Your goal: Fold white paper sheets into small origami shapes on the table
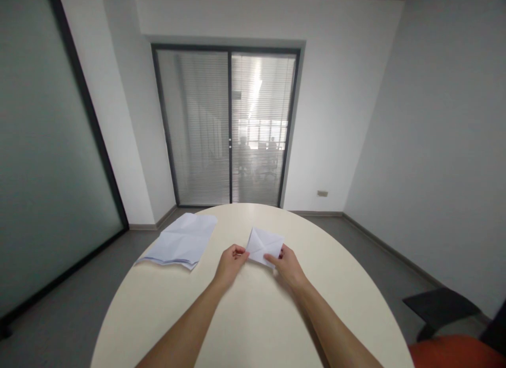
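Note:
A small folded sheet of white paper [264, 243], creased in an X, lies toward the far middle of the round cream table [253, 315]. My left hand [230, 264] pinches its near left corner between thumb and fingers. My right hand [288, 263] grips its near right edge, thumb on top. Both forearms reach in from the near edge of the table.
A stack of creased white sheets [179, 241] lies on the table to the left of my hands. A glass sliding door with blinds [229, 128] faces me. An orange chair seat [454, 352] and a dark chair part [438, 304] sit at lower right.

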`<state>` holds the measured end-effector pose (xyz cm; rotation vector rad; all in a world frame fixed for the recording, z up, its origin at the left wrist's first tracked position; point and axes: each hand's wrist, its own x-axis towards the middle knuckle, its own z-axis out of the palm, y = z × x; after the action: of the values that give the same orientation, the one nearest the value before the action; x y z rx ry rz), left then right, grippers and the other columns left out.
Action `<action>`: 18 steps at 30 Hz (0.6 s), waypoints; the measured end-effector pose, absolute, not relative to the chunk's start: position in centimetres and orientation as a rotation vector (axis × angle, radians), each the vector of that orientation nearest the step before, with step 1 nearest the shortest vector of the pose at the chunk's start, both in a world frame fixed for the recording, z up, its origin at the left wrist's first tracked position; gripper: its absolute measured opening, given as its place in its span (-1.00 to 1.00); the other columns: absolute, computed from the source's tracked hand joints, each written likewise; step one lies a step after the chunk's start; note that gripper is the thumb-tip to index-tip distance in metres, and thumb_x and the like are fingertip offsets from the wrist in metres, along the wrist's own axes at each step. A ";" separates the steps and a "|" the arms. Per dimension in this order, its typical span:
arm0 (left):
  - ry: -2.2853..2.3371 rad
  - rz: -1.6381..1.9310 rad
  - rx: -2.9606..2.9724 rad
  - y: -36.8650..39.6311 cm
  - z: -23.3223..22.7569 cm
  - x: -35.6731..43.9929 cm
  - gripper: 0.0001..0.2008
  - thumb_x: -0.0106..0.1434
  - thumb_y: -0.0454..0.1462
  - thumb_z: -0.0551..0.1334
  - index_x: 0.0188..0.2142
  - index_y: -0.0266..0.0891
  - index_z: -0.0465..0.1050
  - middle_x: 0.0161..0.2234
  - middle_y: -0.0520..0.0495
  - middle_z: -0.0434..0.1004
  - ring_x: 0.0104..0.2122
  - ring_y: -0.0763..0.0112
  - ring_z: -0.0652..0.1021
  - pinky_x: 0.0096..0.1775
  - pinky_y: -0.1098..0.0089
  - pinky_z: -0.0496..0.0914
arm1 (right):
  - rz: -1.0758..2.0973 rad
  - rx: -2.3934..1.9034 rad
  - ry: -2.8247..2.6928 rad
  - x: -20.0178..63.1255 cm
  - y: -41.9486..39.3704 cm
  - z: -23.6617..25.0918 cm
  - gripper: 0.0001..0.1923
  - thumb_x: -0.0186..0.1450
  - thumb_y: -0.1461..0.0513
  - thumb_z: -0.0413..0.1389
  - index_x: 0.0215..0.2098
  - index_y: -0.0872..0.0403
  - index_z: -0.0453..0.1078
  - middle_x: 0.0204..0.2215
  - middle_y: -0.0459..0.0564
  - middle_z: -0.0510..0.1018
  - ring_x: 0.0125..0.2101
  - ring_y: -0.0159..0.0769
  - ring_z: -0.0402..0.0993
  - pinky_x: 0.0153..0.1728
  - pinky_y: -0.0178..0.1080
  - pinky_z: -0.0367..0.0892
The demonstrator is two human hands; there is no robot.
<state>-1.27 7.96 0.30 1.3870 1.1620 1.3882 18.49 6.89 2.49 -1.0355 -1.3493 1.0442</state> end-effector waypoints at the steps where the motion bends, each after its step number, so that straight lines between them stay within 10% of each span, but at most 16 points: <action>1: 1.150 1.392 1.381 8.0 0.3 -1.3 -0.66 -0.04 -0.03 0.39 -0.43 -0.23 0.45 -0.46 -0.02 0.54 -0.45 0.35 0.52 -0.33 0.37 0.36 | 1.028 -1.040 -1.361 18.5 6.9 2.4 -0.49 -0.05 0.04 0.39 -0.19 0.12 0.51 -0.20 0.16 0.66 -0.19 -0.01 0.56 -0.20 -0.08 0.44; 18: 1.098 1.385 1.349 7.9 0.8 -1.3 -0.64 -0.08 -0.05 0.43 -0.41 -0.25 0.46 -0.52 0.01 0.52 -0.49 0.38 0.52 -0.39 0.41 0.36 | 0.974 -1.052 -1.414 18.3 6.3 3.0 -0.53 0.00 0.03 0.35 -0.20 0.13 0.54 -0.20 0.15 0.66 -0.19 0.03 0.55 -0.17 -0.05 0.43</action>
<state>-1.32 7.86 0.84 1.3488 1.0982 1.3845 18.34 6.31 2.95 -1.0522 -1.4140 0.9738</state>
